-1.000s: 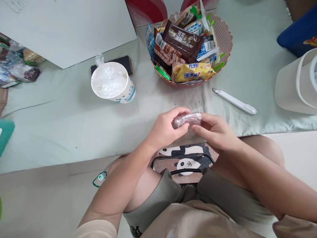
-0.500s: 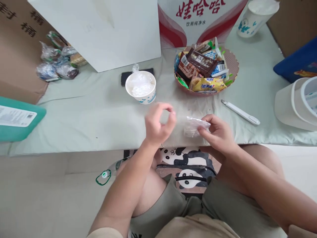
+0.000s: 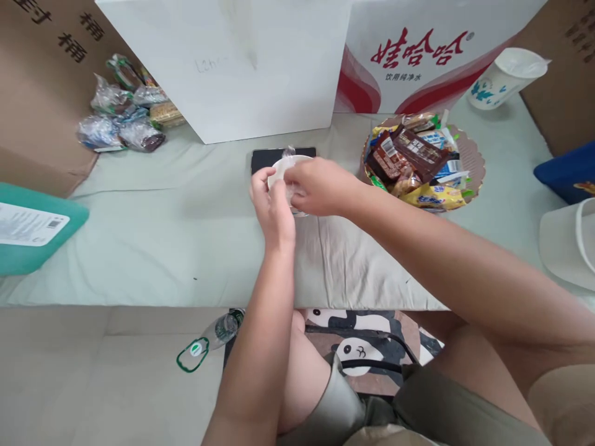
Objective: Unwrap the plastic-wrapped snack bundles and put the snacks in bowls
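Note:
A white paper cup [image 3: 276, 168] stands on the cloth-covered table, largely covered by both hands. My left hand [image 3: 275, 210] is curled against the cup's left and near side, its fingers at the rim. My right hand [image 3: 325, 186] reaches in from the right with bent, closed fingers dipping into the cup's mouth. Clear crinkled plastic wrapper [image 3: 290, 193] shows between the hands inside the cup, under the right fingertips. How firmly the right fingers pinch it is partly hidden. Just behind the cup lies a black phone [image 3: 264, 160].
A scalloped bowl [image 3: 475, 162] of wrapped snacks sits right of the cup. Behind are a white box [image 3: 260, 80] and a printed carton [image 3: 418, 74]. Wrapped snacks [image 3: 125, 118] lie back left, near a green container [image 3: 41, 229]. Right: another paper cup [image 3: 506, 80] and a white bin [image 3: 564, 241].
Both hands have moved forward to the paper cup. My right hand has brought the clear plastic from the table's front to the cup. My arm now hides the white cutter knife. The view has shifted slightly.

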### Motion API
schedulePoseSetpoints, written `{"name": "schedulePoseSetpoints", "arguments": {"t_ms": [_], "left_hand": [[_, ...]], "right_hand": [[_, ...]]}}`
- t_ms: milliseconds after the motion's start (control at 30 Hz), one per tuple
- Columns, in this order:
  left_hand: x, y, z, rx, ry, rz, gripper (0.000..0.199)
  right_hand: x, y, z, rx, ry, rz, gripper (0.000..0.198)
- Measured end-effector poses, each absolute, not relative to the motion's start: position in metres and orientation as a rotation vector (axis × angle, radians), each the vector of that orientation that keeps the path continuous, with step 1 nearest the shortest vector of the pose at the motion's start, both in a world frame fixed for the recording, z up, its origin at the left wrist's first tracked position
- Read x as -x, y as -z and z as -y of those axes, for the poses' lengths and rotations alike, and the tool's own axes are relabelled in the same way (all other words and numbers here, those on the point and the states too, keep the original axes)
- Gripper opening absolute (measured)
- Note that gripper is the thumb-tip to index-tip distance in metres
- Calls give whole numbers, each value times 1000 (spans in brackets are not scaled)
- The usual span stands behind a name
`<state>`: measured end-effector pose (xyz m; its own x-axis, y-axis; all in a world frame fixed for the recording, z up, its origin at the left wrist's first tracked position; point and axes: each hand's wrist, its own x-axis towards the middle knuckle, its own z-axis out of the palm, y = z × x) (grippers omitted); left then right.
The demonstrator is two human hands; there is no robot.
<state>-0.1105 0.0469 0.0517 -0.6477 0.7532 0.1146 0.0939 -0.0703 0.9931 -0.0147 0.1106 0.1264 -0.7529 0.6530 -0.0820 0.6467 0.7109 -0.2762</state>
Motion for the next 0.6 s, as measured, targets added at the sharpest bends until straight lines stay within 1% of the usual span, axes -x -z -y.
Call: {"name": "schedulePoseSetpoints", "arguments": {"t_ms": [33, 100, 167, 267, 367, 433, 533, 600], "left_hand": [[110, -53, -46, -899, -1730, -1710, 18], [110, -55, -45, -872, -1685, -1691, 19], [112, -55, -46, -864, -1660, -1670, 19], [116, -53, -48, -868, -1629, -1678, 16], [117, -53, -50, -880, -1586, -1775, 14], [114, -55, -51, -890, -1538, -1835, 13], [105, -55, -50, -960, -1445, -1879, 8], [96, -51, -50, -1052, -1400, -1867, 8]], "right_hand": [[19, -124, -113, 1092, -562, 2980, 25], [22, -121, -112, 1132, -691, 3071, 39], [23, -122, -110, 1179, -728, 3114, 49], [25, -123, -106, 1161, -661, 3184, 53], [18, -126, -100, 1020, -485, 3196, 48], [-2, -131, -90, 897, -388, 3087, 43], [-62, -134, -70, 808, -333, 2695, 26], [-115, -128, -57, 948, -189, 2335, 15]]}}
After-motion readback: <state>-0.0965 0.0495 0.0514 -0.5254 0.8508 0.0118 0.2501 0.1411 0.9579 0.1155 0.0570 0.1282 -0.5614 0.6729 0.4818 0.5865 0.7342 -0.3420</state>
